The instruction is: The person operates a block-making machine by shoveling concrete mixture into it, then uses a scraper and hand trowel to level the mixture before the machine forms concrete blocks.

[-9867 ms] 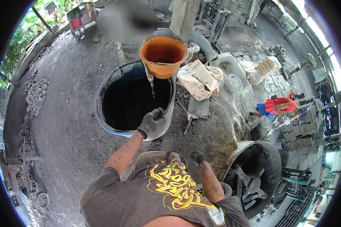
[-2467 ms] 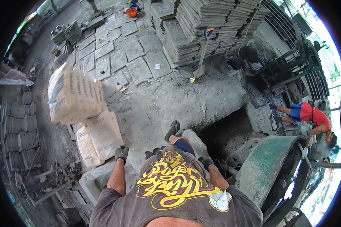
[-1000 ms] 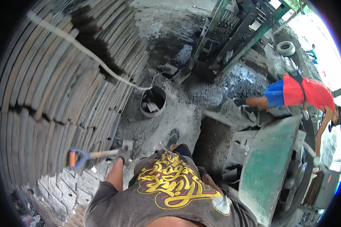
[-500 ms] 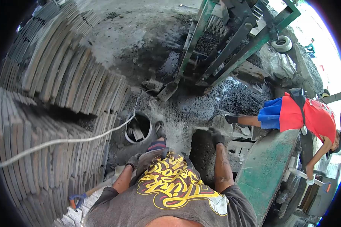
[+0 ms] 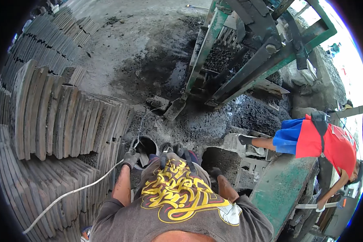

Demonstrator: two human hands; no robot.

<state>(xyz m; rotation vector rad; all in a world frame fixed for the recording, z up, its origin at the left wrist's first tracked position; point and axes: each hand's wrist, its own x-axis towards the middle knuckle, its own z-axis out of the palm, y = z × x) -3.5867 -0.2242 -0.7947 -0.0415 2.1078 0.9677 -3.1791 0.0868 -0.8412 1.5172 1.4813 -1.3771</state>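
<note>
"What stood farthest left?"

"Stacks of flat slabs (image 5: 40,115), out beyond the left hand (image 5: 130,158); some lay well ahead of it too."

"And between those and the hand?"

"A pale cord (image 5: 101,179). It curved in front of the slabs and ran up to the left hand, meeting it near the wrist side."

"Was it being gripped?"

"I couldn't tell. The glove looked curled, but the fingers were too small and dark to show whether they pinched the cord or only lay against it."

"Where was the bucket (image 5: 151,142)?"

"Just right of the left hand, partly hidden by it."

"Then the right hand (image 5: 216,172)?"

"Well apart from the cord and bucket, at the near side of a pit (image 5: 220,157). Whether its fingers were spread or folded, I couldn't say."

"Past that?"

"A green-edged metal frame (image 5: 246,80) stood ahead of it, a green panel (image 5: 284,183) lay to its right, and farthest right a person in a red top (image 5: 326,141) bent toward a pale handle (image 5: 304,206)."
</note>
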